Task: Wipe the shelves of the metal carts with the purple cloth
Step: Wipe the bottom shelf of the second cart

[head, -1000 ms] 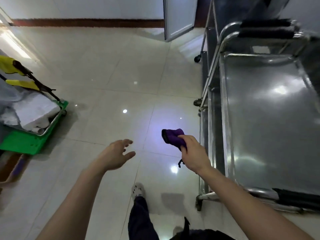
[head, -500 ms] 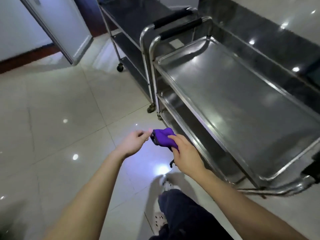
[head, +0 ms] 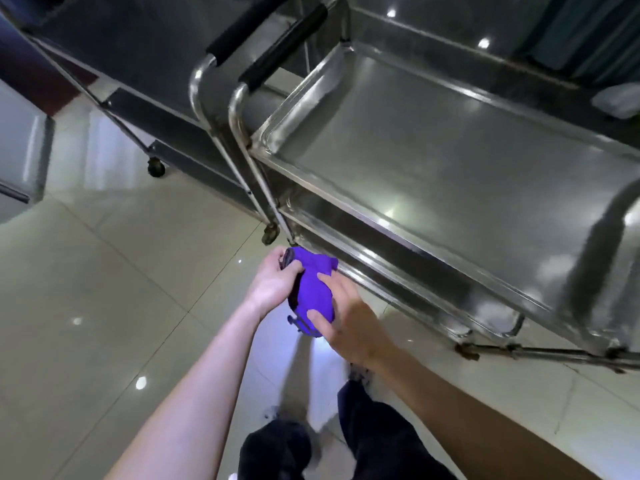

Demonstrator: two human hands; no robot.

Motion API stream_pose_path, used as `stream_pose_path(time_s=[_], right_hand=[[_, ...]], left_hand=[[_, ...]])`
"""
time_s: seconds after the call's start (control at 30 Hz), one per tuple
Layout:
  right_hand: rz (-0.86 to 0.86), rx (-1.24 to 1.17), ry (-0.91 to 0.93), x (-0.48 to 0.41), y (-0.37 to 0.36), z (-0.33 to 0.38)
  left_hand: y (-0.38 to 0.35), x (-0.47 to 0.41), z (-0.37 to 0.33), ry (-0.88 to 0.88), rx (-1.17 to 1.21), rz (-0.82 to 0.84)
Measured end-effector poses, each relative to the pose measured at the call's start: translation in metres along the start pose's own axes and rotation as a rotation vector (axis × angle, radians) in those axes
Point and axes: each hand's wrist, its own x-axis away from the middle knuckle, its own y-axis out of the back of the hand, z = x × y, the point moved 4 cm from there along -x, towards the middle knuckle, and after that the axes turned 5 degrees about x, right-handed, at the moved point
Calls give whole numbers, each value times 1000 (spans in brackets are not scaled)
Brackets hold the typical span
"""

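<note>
Here, at the far left, a pale door panel (head: 24, 150) is standing over the glossy tiled floor (head: 86, 289), which is reflecting small spots of light. Next to it, the farther metal cart (head: 138, 57) is showing its dark shelves, and one caster (head: 156, 167) is resting on the tiles. Its black foam grip (head: 239, 32) is running just beside the second foam grip (head: 287, 39), which belongs to the nearer metal cart (head: 346, 202).

Low in the middle, we are reaching out with both bare arms. Our left hand (head: 273, 285) is gripping the purple cloth (head: 313, 289) at its upper left edge, with the fingers (head: 294, 268) curling round the bunched fabric. The cloth is hanging in the air between our two hands, above the floor and close to the front corner of the lower shelf (head: 398, 268); we cannot tell whether it is touching the rim. Our right hand (head: 349, 320) is holding the cloth from the right, thumb and forefinger spreading over the fabric and pinching it. Below the hands, our dark trousers (head: 377, 434) are showing.

To the right, the top shelf (head: 450, 150) is lying bare and shining, catching blurred reflections. At the far right edge, a whitish object (head: 620, 100) is sitting behind the cart; we cannot tell what it is.
</note>
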Motion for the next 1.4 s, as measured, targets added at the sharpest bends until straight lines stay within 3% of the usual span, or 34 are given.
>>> stream_pose_path(time_s=[0.13, 0.3, 0.4, 0.47, 0.5, 0.6, 0.73, 0.87, 1.0, 1.13, 1.23, 1.33, 1.4], right_hand=[[-162, 52, -39, -19, -16, -3], [-237, -54, -463, -51, -38, -15], [-281, -446, -720, -68, -59, -25], [-212, -982, -844, -82, -79, -33], [-188, -1064, -866, -93, -85, -39], [-165, -910, -776, -119, -104, -58], [-285, -899, -792, -139, -143, -97], [-275, -532, -793, -167, -185, -147], [-303, -438, -807, -198, -242, -212], [-406, -369, -786, -233, -294, -278], [-488, -344, -712, -259, -325, -322], [-529, -328, -725, -282, -342, -365], [-645, -200, -679, -295, -345, -388]], left_hand=[[11, -39, -1, -128, -180, 151], [34, -87, -3, -297, -308, 310], [44, -112, 0, -373, -330, 414], [47, -130, 9, -411, -257, 467], [47, -138, 14, -424, -213, 482], [48, -171, 38, -371, -182, 469], [48, -236, 84, -350, -261, 348], [25, -309, 149, -403, -446, 344], [-15, -381, 215, -387, -456, 275], [-63, -444, 270, -474, -348, 389], [-96, -491, 305, -514, -396, 455], [-130, -540, 324, -596, -398, 395], [-149, -569, 322, -707, -356, 317]])
